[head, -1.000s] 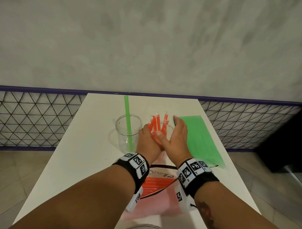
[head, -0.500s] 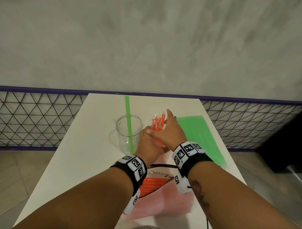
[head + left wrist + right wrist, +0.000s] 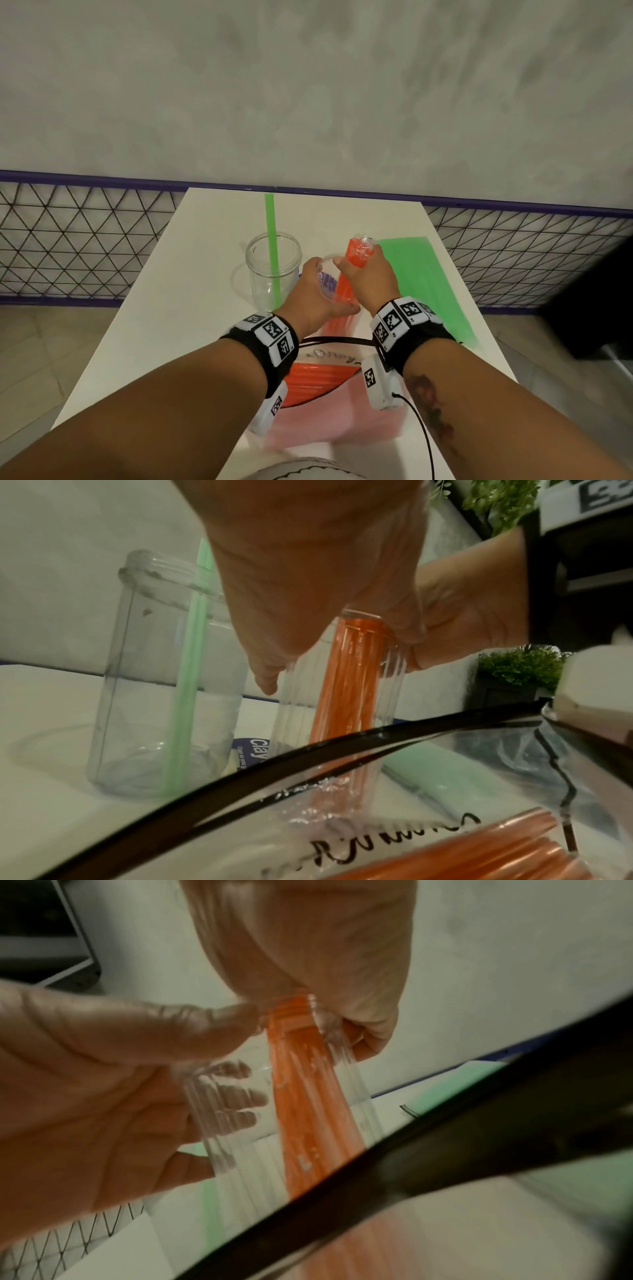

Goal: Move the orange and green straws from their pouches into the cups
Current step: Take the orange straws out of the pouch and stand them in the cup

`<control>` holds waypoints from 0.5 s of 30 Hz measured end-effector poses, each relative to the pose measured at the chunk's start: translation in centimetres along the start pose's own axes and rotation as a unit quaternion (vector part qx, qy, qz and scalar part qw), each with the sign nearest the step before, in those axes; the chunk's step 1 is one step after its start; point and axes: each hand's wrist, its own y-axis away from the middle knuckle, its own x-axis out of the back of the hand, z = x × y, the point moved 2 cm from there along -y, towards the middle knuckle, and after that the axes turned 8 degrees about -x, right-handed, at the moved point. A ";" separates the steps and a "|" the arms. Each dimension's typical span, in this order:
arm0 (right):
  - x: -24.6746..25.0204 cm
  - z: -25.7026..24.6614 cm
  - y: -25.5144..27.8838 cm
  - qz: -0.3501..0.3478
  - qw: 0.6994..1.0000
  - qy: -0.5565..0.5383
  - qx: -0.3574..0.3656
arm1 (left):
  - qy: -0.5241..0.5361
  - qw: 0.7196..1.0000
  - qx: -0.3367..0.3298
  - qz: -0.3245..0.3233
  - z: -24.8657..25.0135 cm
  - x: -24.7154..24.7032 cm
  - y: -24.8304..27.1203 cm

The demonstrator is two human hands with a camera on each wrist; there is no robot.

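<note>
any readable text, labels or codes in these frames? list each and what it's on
"Clay": white on a blue label seen low between the two clear cups; the smaller lines under it are too blurred to read.
Black script on the clear pouch holding orange straws: seen from behind and upside down, not legible.
Wristbands: black and white square marker codes, patterns only, no words.

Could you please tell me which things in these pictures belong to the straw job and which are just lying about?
Part of the job:
- orange straws, gripped by the right hand
- ribbed cup, held by the left hand
- clear jar with green straw
- green pouch
- orange pouch

Just lying about:
- potted plants
- wire fence
</note>
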 end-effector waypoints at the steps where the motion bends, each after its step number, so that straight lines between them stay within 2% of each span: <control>1: 0.0 0.1 0.0 -0.005 1.000 -0.023 -0.004 | -0.001 1.000 0.006 -0.005 0.2 0.2 0.2; 4: 0.6 0.0 0.8 0.004 0.995 -0.099 -0.014 | -0.069 0.996 0.018 -0.049 1.2 1.0 1.3; 6: 1.5 -0.6 1.9 0.051 0.990 -0.131 0.011 | -0.131 0.985 0.024 -0.114 1.8 1.8 2.6; 8: 2.8 -1.4 3.9 0.135 0.978 -0.145 0.074 | -0.195 0.966 0.053 -0.159 1.7 3.1 4.2; 10: 3.9 -2.1 6.7 0.221 0.947 -0.134 0.190 | -0.262 0.949 0.073 -0.157 1.0 4.7 5.9; 11: 3.9 -2.2 8.1 0.241 0.929 -0.116 0.255 | -0.277 0.947 0.068 -0.148 0.6 5.5 6.6; 12: 3.6 -2.2 9.3 0.231 0.917 -0.082 0.314 | -0.286 0.945 0.063 -0.148 -0.1 6.1 7.4; 13: 3.0 -2.0 10.3 0.188 0.913 -0.034 0.361 | -0.294 0.942 0.060 -0.149 -0.6 6.6 8.0; 15: 0.8 -1.0 11.2 0.026 0.917 0.093 0.388 | -0.301 0.936 0.077 -0.167 -1.9 7.0 9.3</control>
